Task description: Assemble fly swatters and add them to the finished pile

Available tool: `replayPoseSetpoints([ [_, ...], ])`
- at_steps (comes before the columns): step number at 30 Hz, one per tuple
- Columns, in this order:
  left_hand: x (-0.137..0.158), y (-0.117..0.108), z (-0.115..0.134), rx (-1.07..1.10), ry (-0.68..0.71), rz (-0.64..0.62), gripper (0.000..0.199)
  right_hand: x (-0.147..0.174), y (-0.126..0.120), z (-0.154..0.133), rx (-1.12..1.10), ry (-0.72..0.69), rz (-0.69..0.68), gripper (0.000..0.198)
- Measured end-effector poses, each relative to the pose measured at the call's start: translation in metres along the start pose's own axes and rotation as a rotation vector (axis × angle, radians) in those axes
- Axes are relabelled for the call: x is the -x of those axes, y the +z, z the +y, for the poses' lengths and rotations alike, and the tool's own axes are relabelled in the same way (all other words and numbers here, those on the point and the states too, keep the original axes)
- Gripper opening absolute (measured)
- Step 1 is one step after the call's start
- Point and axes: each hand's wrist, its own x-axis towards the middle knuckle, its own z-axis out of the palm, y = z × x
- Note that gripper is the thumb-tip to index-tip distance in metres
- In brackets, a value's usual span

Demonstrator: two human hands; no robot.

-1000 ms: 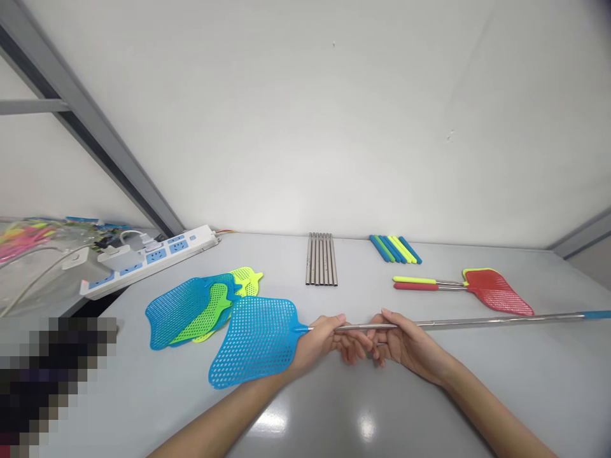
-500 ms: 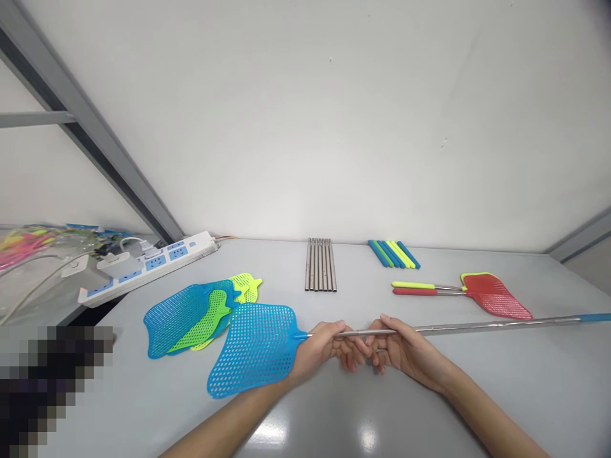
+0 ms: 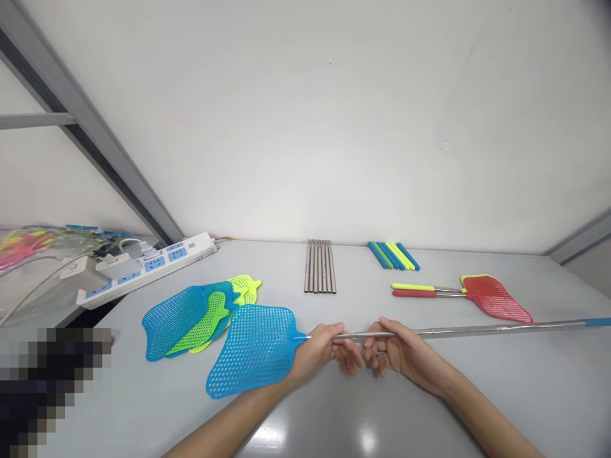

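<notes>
A blue fly swatter [image 3: 252, 348] is held low over the tabletop [image 3: 525, 394], its extended metal rod [image 3: 477, 329] reaching toward 3 o'clock. The left hand [image 3: 321, 346] is clamped by its fingers just behind the mesh head; the right hand [image 3: 400, 350] is closed on the rod beside it. Since a second ago, little has been changed: the grips are kept, the rod's far tip slightly lowered. The rod is judged fully drawn out.

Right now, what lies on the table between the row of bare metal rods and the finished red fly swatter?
In the head view, between the row of bare metal rods and the red fly swatter lies a cluster of blue, green and yellow foam grips, near the wall.
</notes>
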Motion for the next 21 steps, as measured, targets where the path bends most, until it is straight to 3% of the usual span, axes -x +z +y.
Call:
replayPoseSetpoints([
  [15, 0.0000, -0.0004, 0.0025, 0.059, 0.004, -0.032, 0.048, -0.0004, 0.0006, 0.0014, 0.076, -0.030, -0.061, 0.045],
  [21, 0.0029, 0.0020, -0.0030, -0.088, 0.067, -0.106, 0.053, 0.0004, -0.0056, 0.0074, 0.082, -0.068, -0.082, 0.060],
])
